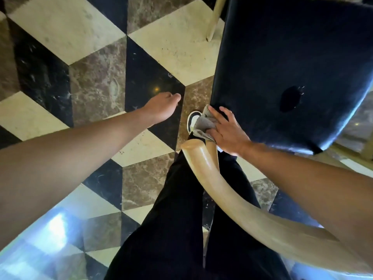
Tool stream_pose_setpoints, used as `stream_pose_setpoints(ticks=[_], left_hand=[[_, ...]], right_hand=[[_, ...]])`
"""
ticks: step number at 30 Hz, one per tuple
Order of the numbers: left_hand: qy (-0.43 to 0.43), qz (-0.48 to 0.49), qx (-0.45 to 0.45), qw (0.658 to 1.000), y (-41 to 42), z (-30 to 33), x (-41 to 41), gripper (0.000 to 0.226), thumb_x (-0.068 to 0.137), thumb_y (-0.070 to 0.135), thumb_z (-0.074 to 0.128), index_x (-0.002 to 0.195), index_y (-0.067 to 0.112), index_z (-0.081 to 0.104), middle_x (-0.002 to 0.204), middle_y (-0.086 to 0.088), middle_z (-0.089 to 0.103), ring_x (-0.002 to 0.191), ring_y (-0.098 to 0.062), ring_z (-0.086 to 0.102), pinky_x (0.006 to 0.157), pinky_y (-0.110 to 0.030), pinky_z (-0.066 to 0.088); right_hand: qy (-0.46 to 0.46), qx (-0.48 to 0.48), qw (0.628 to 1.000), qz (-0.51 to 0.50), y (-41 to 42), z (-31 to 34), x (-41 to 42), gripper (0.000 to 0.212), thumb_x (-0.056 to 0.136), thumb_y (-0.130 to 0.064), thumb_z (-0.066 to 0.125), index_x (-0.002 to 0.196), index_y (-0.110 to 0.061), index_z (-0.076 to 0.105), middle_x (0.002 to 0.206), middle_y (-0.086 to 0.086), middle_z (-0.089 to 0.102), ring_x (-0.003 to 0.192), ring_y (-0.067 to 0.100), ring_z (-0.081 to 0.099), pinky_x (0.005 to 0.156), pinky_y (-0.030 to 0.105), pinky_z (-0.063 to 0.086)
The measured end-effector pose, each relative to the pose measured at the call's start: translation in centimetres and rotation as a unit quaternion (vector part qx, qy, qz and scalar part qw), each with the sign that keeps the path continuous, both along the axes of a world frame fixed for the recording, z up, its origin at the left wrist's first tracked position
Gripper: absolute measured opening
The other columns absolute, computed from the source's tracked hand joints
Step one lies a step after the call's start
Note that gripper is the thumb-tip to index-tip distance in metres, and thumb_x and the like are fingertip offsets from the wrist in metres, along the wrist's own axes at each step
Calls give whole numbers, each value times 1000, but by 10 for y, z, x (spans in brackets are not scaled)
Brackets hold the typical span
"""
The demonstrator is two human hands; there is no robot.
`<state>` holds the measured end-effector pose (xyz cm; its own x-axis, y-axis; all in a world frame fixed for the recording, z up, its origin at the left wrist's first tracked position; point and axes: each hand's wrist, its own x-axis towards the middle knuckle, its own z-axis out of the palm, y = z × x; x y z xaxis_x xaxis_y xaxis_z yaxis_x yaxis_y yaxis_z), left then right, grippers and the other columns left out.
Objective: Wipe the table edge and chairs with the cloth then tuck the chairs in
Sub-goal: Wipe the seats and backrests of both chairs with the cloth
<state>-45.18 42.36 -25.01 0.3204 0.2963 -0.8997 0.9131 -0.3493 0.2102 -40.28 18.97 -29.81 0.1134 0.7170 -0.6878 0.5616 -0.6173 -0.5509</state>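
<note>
1. Pressing a crumpled grey cloth (202, 124) against the rear corner of the dark blue padded chair seat (292, 67), right hand (228, 132) has fingers spread almost flat, thumb side over the cloth.
2. Left hand (161, 109) hangs above the chequered marble floor (96, 81), fingers loosely curled, holding nothing.
3. Glossy tan wooden chair back rail (203, 168) curves just beneath the right wrist.
4. Black-and-white shoe (192, 120) shows beside the cloth.
</note>
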Motion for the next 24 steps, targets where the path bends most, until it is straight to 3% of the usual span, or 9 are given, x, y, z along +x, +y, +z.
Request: stream_pose_setpoints(ticks=[2, 5, 8, 10, 11, 13, 17, 21, 24], left_hand=[[7, -20, -7, 1000, 7, -12, -5, 47, 102, 45, 37, 107, 9, 67, 106, -10, 69, 100, -26, 63, 93, -39, 46], [4, -8, -41, 999, 9, -23, -6, 44, 100, 43, 40, 103, 9, 67, 99, -9, 72, 90, -21, 67, 85, -36, 49], [-1, -14, -69, 998, 7, -23, -1, 43, 101, 41, 39, 101, 9, 67, 96, -10, 73, 86, -22, 67, 72, -34, 47], [2, -17, -78, 997, 2, -22, 8, 41, 101, 40, 39, 103, 9, 66, 96, -10, 73, 88, -24, 68, 75, -36, 51], [3, -21, -81, 996, -1, -21, 17, 39, 101, 38, 40, 104, 9, 66, 96, -10, 74, 89, -25, 69, 77, -37, 52], [4, -26, -82, 996, -7, -19, 37, 35, 100, 33, 42, 105, 8, 65, 97, -12, 74, 87, -26, 69, 79, -37, 53], [-8, -79, -40, 996, -22, -18, 73, 29, 96, 27, 45, 105, 6, 63, 93, -11, 73, 82, -26, 69, 81, -40, 57], [-41, -250, 15, 967, -37, -10, 107, 26, 95, 27, 43, 89, 6, 57, 84, -9, 62, 74, -26, 56, 66, -35, 45], [-70, -308, 47, 948, -52, -3, 125, 29, 95, 26, 44, 98, 2, 60, 87, -9, 62, 73, -24, 54, 60, -32, 40]], right_hand=[[139, 24, 977, -163, 8, 27, -15, 40, 103, -21, 37, 131, -15, 65, 150, 14, 50, 149, 33, 32, 121, 46, 25], [356, -9, 863, -358, 6, 88, -21, 35, 85, -20, 51, 115, -16, 67, 120, -2, 61, 117, 10, 55, 98, 19, 41], [480, 13, 790, -380, -8, 125, -12, 60, 78, -35, 55, 115, 11, 61, 103, 28, 63, 93, 26, 59, 85, 32, 48], [493, 3, 766, -413, -14, 134, -9, 64, 90, -41, 56, 117, 16, 55, 96, 27, 64, 86, 31, 58, 80, 38, 47], [469, -3, 775, -423, -16, 133, -8, 55, 96, -41, 53, 115, 11, 60, 95, 11, 69, 86, 23, 62, 81, 30, 49], [379, 26, 857, -347, -7, 113, -8, 33, 102, -40, 52, 108, -12, 69, 95, -17, 66, 89, 1, 61, 85, 20, 46], [309, -6, 912, -269, 14, 43, -8, 25, 103, -36, 56, 101, -21, 75, 99, -4, 69, 92, 7, 62, 85, 28, 44], [245, -52, 941, -229, 11, -1, 0, 50, 102, -48, 51, 139, -17, 60, 148, 3, 52, 134, 18, 48, 97, 14, 26], [276, -60, 926, -251, 11, 9, 11, 45, 99, -53, 54, 121, -16, 68, 123, 3, 66, 114, 20, 61, 87, 26, 43]])
